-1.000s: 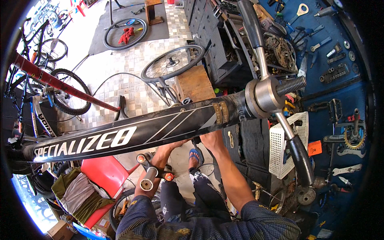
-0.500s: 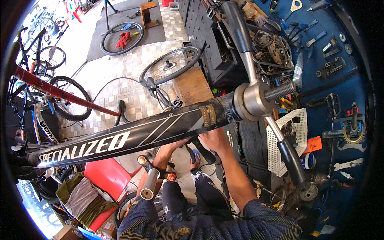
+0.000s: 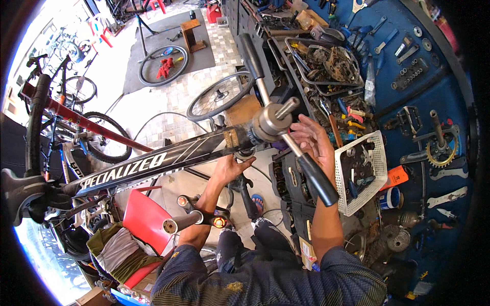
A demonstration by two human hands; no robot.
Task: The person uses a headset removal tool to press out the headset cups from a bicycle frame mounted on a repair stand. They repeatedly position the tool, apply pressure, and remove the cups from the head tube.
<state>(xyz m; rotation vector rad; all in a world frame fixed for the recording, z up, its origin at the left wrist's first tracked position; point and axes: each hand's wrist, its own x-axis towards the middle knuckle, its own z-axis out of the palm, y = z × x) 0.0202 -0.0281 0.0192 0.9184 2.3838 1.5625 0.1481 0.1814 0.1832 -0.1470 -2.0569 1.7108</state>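
A black bicycle frame tube [image 3: 199, 150] with white lettering runs across the view. At its right end sits a steel tool [image 3: 268, 125] with a threaded shaft and two black-gripped handles. My right hand [image 3: 319, 145] is behind the lower handle [image 3: 317, 178], fingers apart; no grip on the handle shows. Below the tube's right part is my left hand [image 3: 227, 169], its thumb stretched out and the other fingers partly hidden. A suspension fork [image 3: 184, 223] with a silver steerer and orange caps overlaps my left forearm.
To the right, a white perforated basket [image 3: 378, 176] of small parts stands beside a blue bench [image 3: 408, 127] carrying tools and a crankset [image 3: 443, 153]. A red chair [image 3: 145, 217] holds cloths at lower left. Wheels [image 3: 217, 97] lie on the floor ahead.
My right hand has come from under the tube to beside the tool's lower handle. In the picture, the tool and tube end have shifted left. My left thumb now stretches out.
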